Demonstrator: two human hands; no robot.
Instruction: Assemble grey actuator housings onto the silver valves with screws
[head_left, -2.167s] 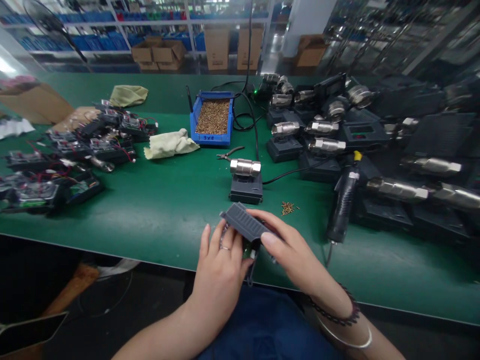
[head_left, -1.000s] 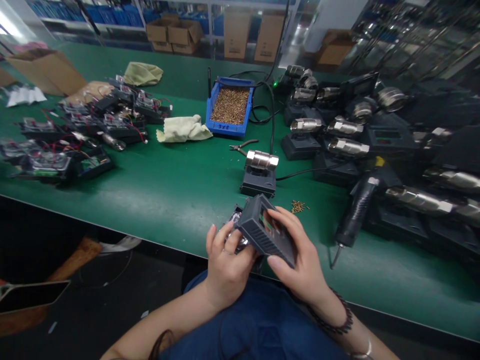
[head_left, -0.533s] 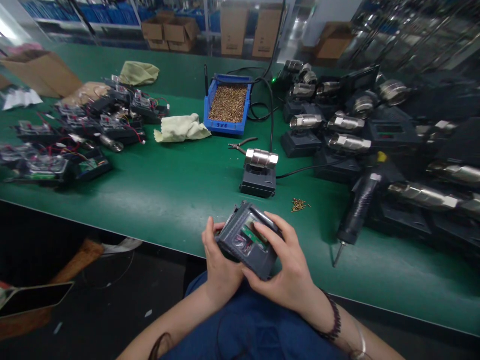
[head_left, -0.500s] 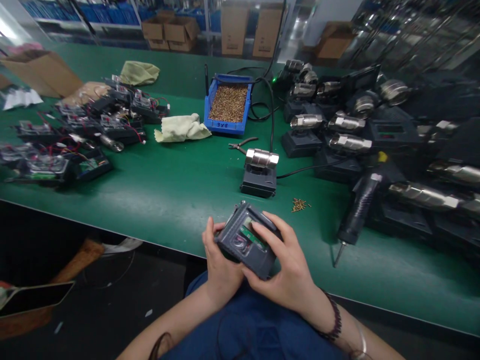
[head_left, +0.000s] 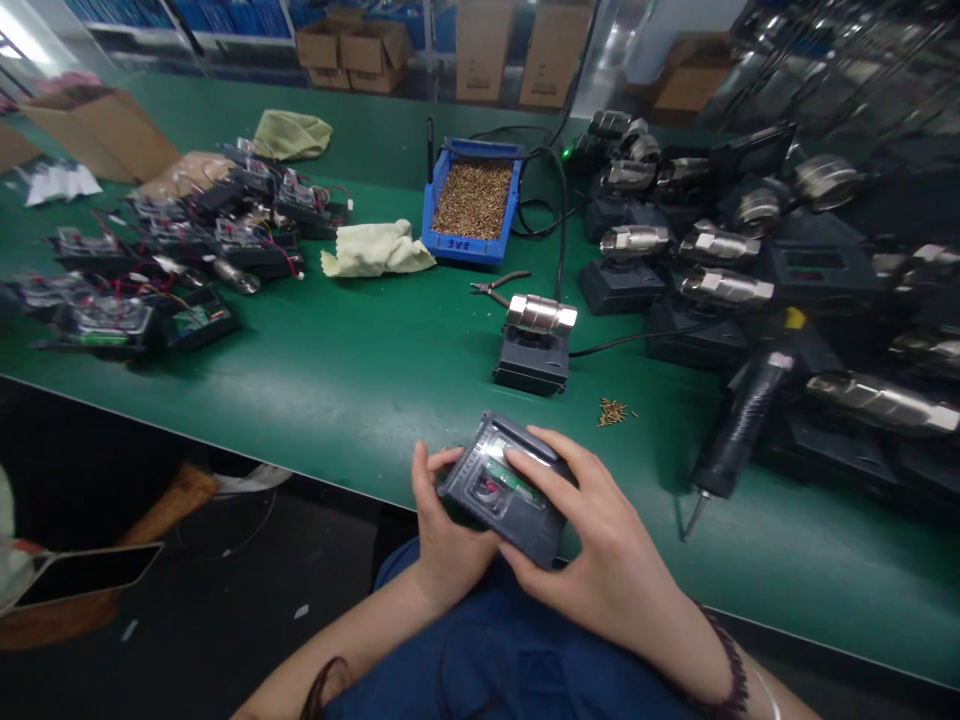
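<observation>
Between my two hands is a dark grey plastic housing (head_left: 517, 545) with a clear window, through which a green circuit board and red wires show. My left hand (head_left: 450, 530) grips its left side from below, part of the fingers hidden behind it. My right hand (head_left: 592, 520) wraps its right side, with fingers across the top face and the thumb at the near edge. Just beyond stands a metal valve body (head_left: 541, 314) on a similar dark housing (head_left: 531, 360). A small heap of brass screws (head_left: 612, 411) lies to the right of it.
A black electric screwdriver (head_left: 739, 430) stands tilted at the right, beside rows of valve units (head_left: 724, 285). Behind are cutting pliers (head_left: 499, 287), a blue bin (head_left: 465, 250) of screws and a cloth (head_left: 379, 250). Open wired housings (head_left: 112, 325) crowd the left.
The housing has tilted slightly in my hands, both still holding it. The whole bench has shifted a little rightward in view as the camera turned.
</observation>
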